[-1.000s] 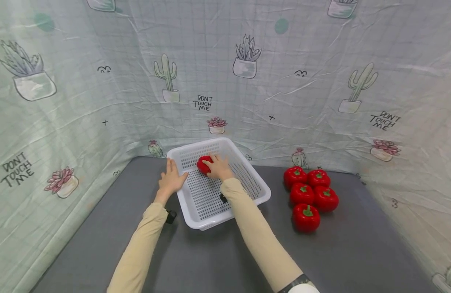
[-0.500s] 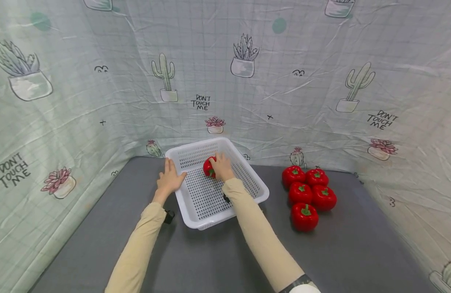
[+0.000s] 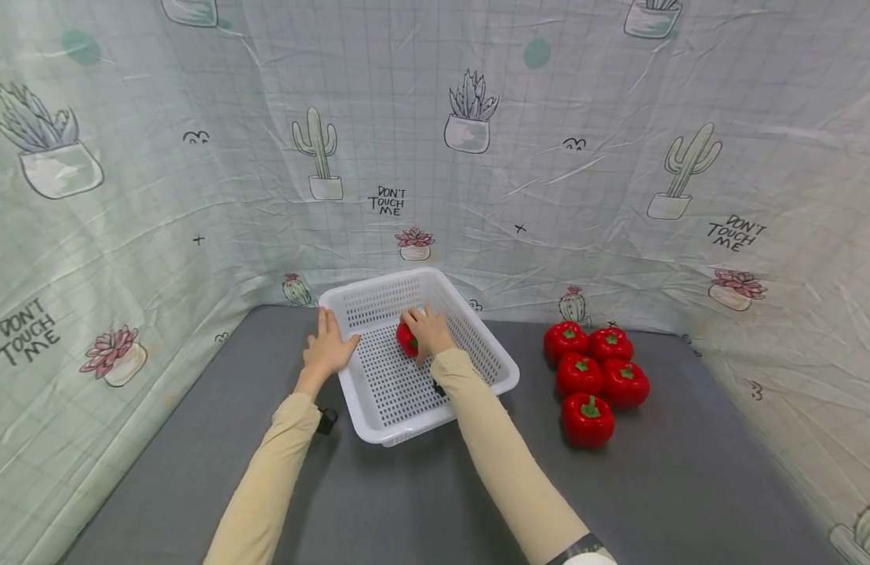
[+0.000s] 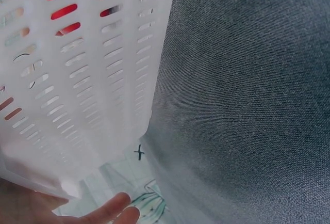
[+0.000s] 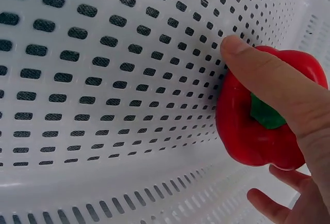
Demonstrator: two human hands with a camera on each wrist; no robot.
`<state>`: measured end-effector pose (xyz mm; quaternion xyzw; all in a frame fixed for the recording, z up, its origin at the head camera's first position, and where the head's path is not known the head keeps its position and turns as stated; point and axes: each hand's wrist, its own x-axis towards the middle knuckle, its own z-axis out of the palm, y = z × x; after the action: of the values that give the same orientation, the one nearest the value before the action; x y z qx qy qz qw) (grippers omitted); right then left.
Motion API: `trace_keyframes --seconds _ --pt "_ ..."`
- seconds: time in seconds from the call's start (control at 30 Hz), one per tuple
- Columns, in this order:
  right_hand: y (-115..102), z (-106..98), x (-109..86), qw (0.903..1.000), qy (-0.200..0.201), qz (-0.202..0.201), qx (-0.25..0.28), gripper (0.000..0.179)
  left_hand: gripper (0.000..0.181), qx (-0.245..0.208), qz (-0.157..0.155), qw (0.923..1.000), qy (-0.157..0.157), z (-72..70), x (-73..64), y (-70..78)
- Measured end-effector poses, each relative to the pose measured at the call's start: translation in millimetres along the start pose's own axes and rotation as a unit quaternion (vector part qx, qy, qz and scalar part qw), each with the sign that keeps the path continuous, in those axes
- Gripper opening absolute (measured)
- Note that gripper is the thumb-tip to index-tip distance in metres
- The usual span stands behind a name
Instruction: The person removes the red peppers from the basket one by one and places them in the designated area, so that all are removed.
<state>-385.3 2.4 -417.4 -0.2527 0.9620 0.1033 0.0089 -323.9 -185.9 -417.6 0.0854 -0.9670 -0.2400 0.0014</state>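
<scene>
Inside a white perforated plastic basket (image 3: pixel 387 433), my right hand (image 3: pixel 431 333) holds a red bell pepper (image 3: pixel 406 339) with a green stem. The right wrist view shows the thumb (image 5: pixel 273 77) lying across the pepper (image 5: pixel 242 126), with fingertips below it on the other side. My left hand (image 3: pixel 329 347) rests on the basket's left rim, its fingers straight along the outside and the thumb over the inside. In the left wrist view its fingers (image 4: pixel 111 208) extend straight past the basket wall (image 4: pixel 103 79); red shows through the slots.
Several red bell peppers (image 3: pixel 583 375) stand grouped on the grey tabletop (image 3: pixel 660 471), right of the basket. A patterned cloth (image 3: pixel 435 141) hangs behind the table and along both sides. A small black device (image 3: pixel 327 421) is by the left wrist.
The pepper and my right hand have shifted right, then slightly nearer within the basket. My left hand has stayed on the rim, and the grouped peppers have not moved.
</scene>
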Motion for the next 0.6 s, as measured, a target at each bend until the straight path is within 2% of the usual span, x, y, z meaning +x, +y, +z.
trace_keyframes --seconds 0.23,0.6 --pt "-2.2 1.0 -1.3 0.9996 -0.025 -0.008 -0.010 0.085 0.081 -0.004 0.003 1.0000 -0.003 -0.2 0.0 -0.9" --pt "-3.4 -0.9 -1.3 0.9984 -0.054 -0.001 0.016 0.065 0.081 -0.010 0.007 0.9999 -0.002 -0.9 -1.4 -0.5"
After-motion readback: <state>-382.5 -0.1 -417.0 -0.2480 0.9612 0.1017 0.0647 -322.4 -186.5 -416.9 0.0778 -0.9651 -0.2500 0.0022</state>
